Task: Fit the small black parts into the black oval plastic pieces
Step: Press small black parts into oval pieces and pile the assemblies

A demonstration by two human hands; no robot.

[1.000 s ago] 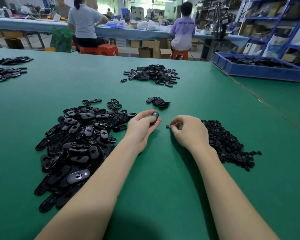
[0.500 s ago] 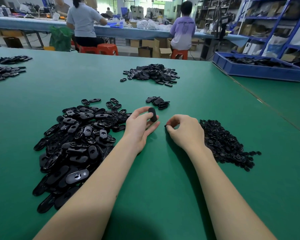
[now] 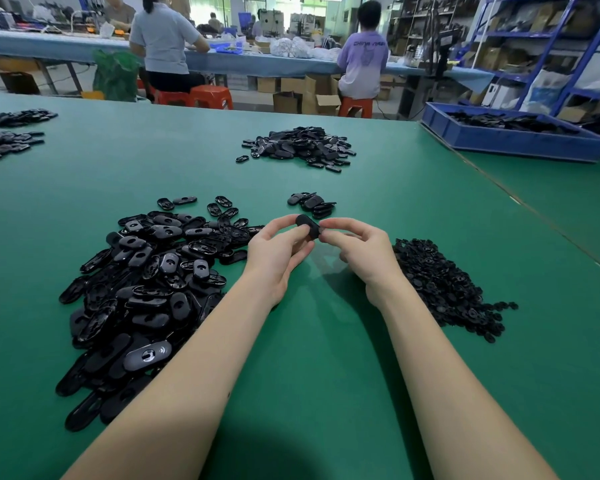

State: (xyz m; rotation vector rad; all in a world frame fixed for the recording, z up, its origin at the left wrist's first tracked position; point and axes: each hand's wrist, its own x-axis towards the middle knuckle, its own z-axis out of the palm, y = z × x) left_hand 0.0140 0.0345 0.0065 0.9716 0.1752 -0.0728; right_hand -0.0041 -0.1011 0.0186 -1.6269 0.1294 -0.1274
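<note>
Two bare arms come in from the bottom, over the green table point(image 3: 326, 393). No sleeves show on them, and there is no watch, band or glove. The left hand point(image 3: 274, 252) has no rings, and the right hand point(image 3: 364, 251) has none that show. The nails are short and plain. The left forearm has one tiny dark dot, low down, far from the hand
</note>
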